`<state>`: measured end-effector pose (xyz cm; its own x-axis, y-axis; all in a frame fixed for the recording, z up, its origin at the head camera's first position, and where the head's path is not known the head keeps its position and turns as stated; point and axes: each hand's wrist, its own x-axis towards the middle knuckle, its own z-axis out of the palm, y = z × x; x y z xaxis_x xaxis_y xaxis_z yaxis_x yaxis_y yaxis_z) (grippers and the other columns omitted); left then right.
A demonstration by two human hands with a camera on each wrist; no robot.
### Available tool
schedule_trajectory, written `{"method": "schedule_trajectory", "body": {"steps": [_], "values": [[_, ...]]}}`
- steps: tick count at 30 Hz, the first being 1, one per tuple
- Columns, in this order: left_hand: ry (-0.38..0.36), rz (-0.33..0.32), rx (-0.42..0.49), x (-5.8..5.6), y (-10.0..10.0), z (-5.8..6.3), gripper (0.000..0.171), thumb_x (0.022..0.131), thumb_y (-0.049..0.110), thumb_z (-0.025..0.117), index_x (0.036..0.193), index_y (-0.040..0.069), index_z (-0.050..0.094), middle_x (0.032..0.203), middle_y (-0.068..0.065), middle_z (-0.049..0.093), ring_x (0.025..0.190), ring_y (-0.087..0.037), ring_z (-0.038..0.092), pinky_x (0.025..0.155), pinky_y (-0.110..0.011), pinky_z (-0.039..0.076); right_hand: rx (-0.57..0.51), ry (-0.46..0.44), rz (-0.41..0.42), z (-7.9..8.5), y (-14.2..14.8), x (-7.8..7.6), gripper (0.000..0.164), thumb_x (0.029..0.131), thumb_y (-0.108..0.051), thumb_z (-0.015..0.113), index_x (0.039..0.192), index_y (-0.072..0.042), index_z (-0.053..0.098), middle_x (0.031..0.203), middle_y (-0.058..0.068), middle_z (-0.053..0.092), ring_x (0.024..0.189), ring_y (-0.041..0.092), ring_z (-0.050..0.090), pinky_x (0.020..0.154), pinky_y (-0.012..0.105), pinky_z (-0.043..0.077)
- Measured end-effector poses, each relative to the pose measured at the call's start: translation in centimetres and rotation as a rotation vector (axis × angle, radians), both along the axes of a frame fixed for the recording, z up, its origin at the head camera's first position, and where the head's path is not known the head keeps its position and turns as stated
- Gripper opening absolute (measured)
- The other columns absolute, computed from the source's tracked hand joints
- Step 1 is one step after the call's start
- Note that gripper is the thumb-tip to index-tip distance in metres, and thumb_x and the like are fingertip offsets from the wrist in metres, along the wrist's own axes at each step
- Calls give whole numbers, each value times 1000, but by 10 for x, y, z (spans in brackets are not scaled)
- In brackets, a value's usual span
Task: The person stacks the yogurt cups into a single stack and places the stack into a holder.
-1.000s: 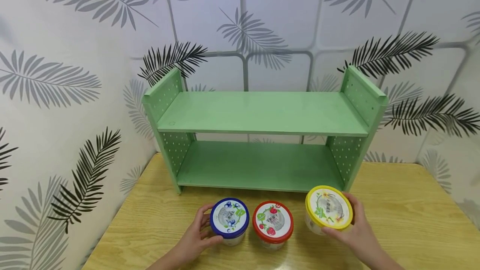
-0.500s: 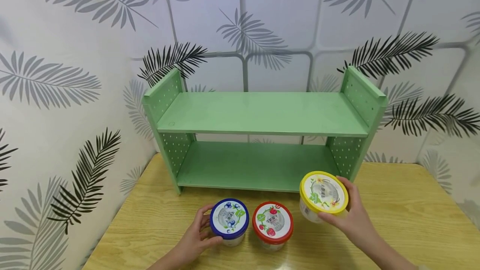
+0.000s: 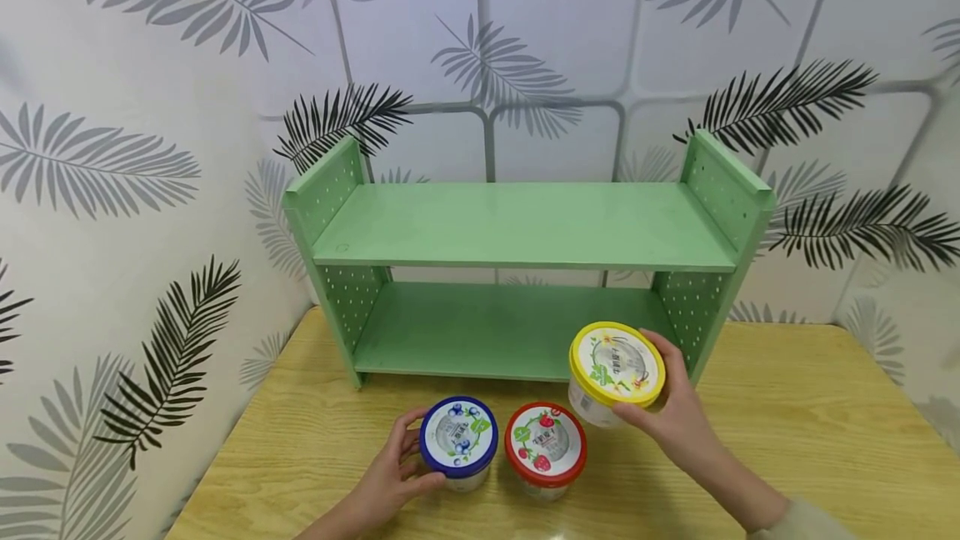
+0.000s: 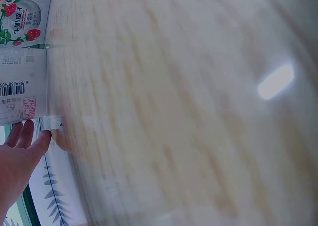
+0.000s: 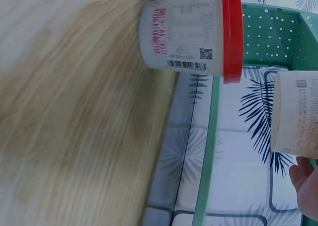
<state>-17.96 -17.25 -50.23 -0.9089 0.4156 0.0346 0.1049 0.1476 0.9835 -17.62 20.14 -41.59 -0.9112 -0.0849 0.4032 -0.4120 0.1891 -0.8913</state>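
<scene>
My right hand (image 3: 678,411) grips a tub with a yellow lid (image 3: 617,363), tilted and raised off the table in front of the lower shelf. In the right wrist view the held tub's pale side (image 5: 298,114) shows above my fingers. My left hand (image 3: 390,469) curves around the left side of a tub with a blue lid (image 3: 459,437), which stands on the table. Between the two hands a tub with a red lid (image 3: 546,446) stands upright, with no hand on it. Printed text and a barcode cover its side (image 5: 186,37).
A green two-tier shelf (image 3: 517,227) with perforated side panels stands behind the tubs. Beneath everything is a wooden table (image 3: 795,407). The wall (image 3: 555,40) behind carries a leaf pattern.
My right hand has lifted the yellow-lidded tub and carried it left and toward the shelf. The left hand and the blue-lidded and red-lidded tubs have stayed put.
</scene>
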Motion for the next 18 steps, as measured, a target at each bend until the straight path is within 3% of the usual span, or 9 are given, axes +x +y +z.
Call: {"method": "schedule_trajectory", "body": {"steps": [8,12,18], "values": [[-16,3,-4,1,1,2,83,87,21,75,148,7,20,138,-26,43,129,-42,40,100,-47,44,-16,4,89,4,-16,-13,88,81,4,74,150,-7,21,135,21,40,108,12,53,81,25,54],[-19,5,-12,1,1,3,82,88,21,74,147,7,20,136,-26,44,129,-43,41,99,-47,45,17,9,106,4,-24,-20,88,82,-11,78,150,-11,22,134,22,44,108,17,54,78,30,55],[-15,2,-11,1,1,4,81,88,20,74,147,6,20,137,-27,43,130,-43,39,99,-47,45,34,40,138,2,-42,-29,92,82,-32,80,151,-9,22,136,22,45,115,32,48,83,32,52]]}}
